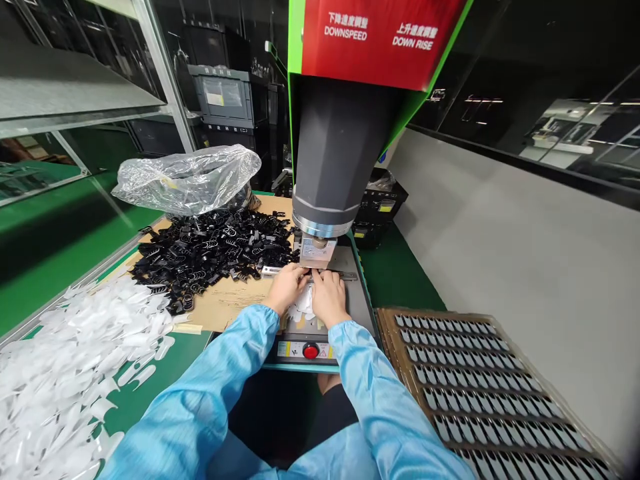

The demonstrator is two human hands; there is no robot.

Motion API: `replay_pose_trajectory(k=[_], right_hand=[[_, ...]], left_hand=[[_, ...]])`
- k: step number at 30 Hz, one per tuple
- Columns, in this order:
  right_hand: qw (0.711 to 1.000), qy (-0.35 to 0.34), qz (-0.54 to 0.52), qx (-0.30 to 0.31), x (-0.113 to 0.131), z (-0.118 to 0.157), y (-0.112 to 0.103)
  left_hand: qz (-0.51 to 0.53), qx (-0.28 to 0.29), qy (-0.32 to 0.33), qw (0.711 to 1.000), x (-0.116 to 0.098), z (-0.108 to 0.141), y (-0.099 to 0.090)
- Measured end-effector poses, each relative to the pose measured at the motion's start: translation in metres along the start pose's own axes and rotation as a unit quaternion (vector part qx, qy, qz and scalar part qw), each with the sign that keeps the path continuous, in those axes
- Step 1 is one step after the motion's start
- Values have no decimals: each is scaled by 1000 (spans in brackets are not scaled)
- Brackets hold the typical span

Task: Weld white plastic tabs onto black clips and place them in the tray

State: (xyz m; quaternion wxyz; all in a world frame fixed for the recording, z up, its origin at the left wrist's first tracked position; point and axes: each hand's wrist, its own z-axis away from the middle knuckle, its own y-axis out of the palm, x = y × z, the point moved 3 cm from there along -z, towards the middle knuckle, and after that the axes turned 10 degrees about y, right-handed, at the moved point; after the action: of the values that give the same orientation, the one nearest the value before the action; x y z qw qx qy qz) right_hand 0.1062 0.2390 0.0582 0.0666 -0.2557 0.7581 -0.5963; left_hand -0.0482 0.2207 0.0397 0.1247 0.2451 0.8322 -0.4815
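Both my hands meet just under the metal press head (317, 252) of the machine. My left hand (287, 287) has its fingers drawn together at the fixture below the head. My right hand (327, 297) is beside it, fingertips pressed down at the same spot. Whatever the fingertips hold is too small and covered to make out. Between the hands, several white plastic pieces (303, 305) lie on the grey machine base (354, 303). A metal bar (347, 275) runs across the base behind my fingers.
Black clip-like parts (215, 247) form a heap on cardboard at left, with a clear plastic bag (187, 180) behind. White pieces (75, 373) are piled front left. A tray of rowed parts (480, 373) stands at right. A red button (311, 351) is on the base's front.
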Motion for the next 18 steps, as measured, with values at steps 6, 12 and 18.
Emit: replay_pose_trajectory(k=[6,12,18], right_hand=[[1000,3,-19,-1,-2,-6,4],[993,36,-106,-31,-22,0,-2],[984,50,-153,-74,-94,81,-12]], left_hand=[[-56,56,15,997,-2,3,-4],[-7,60,5,998,-2,18,-28],[0,89,-39,995,27,113,-72]])
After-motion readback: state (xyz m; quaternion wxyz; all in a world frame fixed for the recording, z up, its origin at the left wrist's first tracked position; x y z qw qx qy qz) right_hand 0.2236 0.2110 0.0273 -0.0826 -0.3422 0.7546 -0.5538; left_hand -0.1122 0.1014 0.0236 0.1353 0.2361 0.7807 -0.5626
